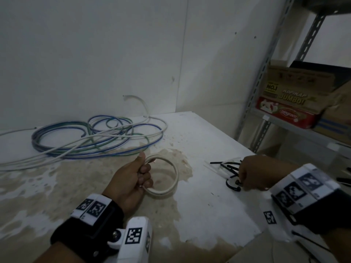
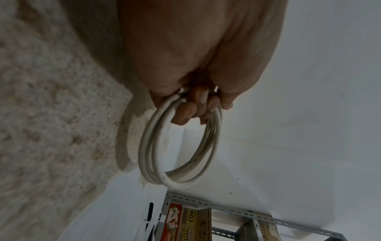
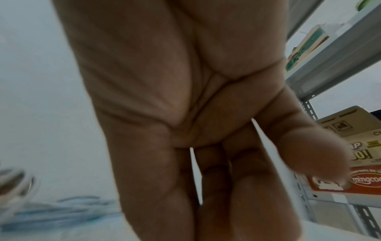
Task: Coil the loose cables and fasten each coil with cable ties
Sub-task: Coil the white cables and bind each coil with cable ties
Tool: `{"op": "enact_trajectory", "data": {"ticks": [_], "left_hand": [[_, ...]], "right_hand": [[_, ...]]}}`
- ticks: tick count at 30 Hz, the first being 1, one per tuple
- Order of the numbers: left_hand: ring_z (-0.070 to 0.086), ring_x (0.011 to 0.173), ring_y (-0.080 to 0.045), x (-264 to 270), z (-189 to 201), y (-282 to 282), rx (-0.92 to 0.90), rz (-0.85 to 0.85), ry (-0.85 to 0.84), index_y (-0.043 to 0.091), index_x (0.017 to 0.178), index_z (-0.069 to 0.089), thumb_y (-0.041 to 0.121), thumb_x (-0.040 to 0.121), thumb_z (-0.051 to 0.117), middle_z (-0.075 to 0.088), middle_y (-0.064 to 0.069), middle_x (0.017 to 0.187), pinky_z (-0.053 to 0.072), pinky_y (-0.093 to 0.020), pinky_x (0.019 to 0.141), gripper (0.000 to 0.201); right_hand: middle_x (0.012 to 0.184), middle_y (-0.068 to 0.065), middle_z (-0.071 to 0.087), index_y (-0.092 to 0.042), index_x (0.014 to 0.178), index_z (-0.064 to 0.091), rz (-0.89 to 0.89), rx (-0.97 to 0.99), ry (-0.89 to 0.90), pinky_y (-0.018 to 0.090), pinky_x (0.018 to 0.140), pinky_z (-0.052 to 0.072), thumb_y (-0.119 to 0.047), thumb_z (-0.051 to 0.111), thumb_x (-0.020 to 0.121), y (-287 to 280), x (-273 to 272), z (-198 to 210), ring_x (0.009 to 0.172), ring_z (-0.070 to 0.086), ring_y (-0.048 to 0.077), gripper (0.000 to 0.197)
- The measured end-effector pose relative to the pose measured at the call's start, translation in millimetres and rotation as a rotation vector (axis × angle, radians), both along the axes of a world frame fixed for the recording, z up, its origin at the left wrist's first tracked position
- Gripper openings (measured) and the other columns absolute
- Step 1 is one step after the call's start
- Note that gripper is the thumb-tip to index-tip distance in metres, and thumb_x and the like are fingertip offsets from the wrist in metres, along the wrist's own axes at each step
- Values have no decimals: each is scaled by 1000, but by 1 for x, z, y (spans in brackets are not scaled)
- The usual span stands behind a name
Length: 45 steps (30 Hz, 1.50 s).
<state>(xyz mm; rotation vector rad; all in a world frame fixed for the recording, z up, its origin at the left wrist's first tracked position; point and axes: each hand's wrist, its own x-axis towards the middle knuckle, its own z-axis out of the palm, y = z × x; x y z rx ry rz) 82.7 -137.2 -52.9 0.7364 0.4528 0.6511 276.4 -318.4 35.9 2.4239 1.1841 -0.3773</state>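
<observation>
White cable coil point(image 1: 164, 178): 1, gripped by left hand point(image 1: 131, 179) over table point(image 1: 209, 205) | right hand point(image 1: 252, 174): fingers on cable ties point(image 1: 230, 168), grip unclear | loose cables point(image 1: 98, 137): 1 pile

My right hand point(image 1: 252, 173) covers part of the black cable ties point(image 1: 230, 168), so I cannot tell whether my fingertips pinch one; the right wrist view is blurred, the loose cables point(image 3: 62, 212) just a smear
</observation>
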Motion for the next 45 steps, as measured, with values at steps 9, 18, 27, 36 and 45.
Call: {"op": "enact_trajectory", "data": {"ticks": [9,18,27,36,45], "left_hand": [[28,37,-5,-6,9,16,77,113,-27,16,75,42,21,101,37,37,5,53,31,-16,38,28],[27,38,-6,-59,17,62,161,389,-3,16,75,43,23,103,34,36,6,51,31,-18,39,30],[24,41,-7,-89,14,66,219,461,30,16,76,39,20,101,40,33,4,54,25,-20,41,25],[25,41,-8,-88,8,69,328,396,209,8,95,63,18,97,47,37,2,55,22,-21,42,19],[44,42,2,-86,18,55,659,591,477,30,110,64,15,93,57,57,17,55,37,-35,51,24]], "right_hand": [[71,0,67,-13,72,63,83,809,239,35,61,54,-21,65,85,11,-24,56,63,65,20,15],[70,28,65,-7,61,62,108,1145,1103,38,61,57,0,55,85,107,-105,14,56,61,28,27],[71,20,67,9,77,58,148,1119,1199,40,68,58,-4,58,86,182,-151,-32,64,67,24,16],[76,11,71,-8,73,63,167,1182,1183,45,78,56,-13,70,80,190,-158,-52,78,69,24,11],[70,2,70,-12,77,68,198,1240,1218,30,63,56,-7,68,83,181,-162,-57,70,69,15,8]]}}
